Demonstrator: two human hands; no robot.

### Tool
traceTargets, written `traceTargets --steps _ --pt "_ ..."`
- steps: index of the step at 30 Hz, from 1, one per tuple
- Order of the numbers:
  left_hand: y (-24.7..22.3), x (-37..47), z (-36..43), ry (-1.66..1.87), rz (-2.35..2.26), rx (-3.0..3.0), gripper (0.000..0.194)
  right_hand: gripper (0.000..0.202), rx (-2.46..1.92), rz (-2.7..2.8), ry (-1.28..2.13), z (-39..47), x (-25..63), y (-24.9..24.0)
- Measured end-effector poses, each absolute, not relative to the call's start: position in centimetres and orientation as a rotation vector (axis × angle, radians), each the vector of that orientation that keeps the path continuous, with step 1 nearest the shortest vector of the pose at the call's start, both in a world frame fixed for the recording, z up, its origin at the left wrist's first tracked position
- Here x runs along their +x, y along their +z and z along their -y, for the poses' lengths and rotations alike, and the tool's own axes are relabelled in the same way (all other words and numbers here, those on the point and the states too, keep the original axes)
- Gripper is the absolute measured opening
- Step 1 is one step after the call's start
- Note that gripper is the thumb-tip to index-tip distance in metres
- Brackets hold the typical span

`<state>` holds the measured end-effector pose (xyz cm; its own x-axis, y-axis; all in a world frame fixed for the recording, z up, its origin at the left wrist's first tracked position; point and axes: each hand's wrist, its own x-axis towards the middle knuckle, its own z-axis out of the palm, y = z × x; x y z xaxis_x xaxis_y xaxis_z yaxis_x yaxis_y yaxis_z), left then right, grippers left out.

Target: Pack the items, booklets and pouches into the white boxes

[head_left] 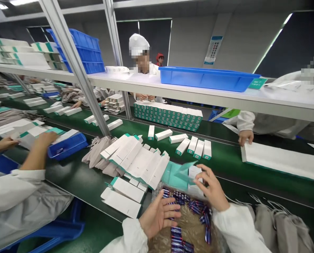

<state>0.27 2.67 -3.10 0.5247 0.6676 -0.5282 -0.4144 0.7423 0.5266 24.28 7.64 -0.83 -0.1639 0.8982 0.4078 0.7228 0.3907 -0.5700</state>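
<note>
1. So the bit that matters here is the teal sheet (184, 173), right of centre in the frame. It's curled up off a flat teal stack (171, 179), and it's blurry.
2. Right hand (212, 188) is the near one, no contest. It's got the sheet's right edge at the fingertips, pretty much a light pinch, though I can't tell exactly where the thumb lands.
3. From that hand, the sheet goes off toward the left of the frame. Its long side looks roughly sideways, rising a bit to the right, but the curl makes that a rough read.
4. Left hand (158, 214) is lower centre, fingers spread, palm showing, not gripping anything. The sheet is up and to the right of it, well clear of its fingers.
5. Under and beside that left hand are the blue batteries (176, 240) in a clear plastic bag (187, 225). Can't tell if the fingertips touch them.
6. Unfolded white cartons (139, 158) are heaped just left of the teal stack on the table (91, 184).
</note>
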Motion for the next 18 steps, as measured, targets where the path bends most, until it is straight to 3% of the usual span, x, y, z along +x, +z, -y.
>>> traceTargets --steps 3,7,9,12,15,18 --pt "-2.7 1.2 -3.5 0.567 -0.603 0.336 0.075 0.017 -1.099 2.087 0.118 -1.5 22.0 -0.9" --pt "-3.2 2.1 -3.6 0.556 -0.591 0.424 0.033 0.015 -0.834 2.287 -0.071 3.5 19.5 -2.5" --pt "-3.6 2.0 -3.5 0.607 -0.635 0.425 0.031 0.02 -0.767 2.37 0.045 3.3 20.3 -3.1" --pt "-3.9 1.4 -3.5 0.705 -0.753 0.357 0.034 0.038 -1.153 2.323 0.26 -1.0 23.9 -3.4" --pt "-3.3 0.8 -3.0 0.744 -0.823 0.316 0.04 0.034 -1.972 2.151 0.397 -8.7 27.6 -4.1" --pt "-2.7 0.4 -1.7 0.761 -0.798 0.3 0.049 0.07 -2.19 2.112 0.486 -15.8 29.3 -5.7"
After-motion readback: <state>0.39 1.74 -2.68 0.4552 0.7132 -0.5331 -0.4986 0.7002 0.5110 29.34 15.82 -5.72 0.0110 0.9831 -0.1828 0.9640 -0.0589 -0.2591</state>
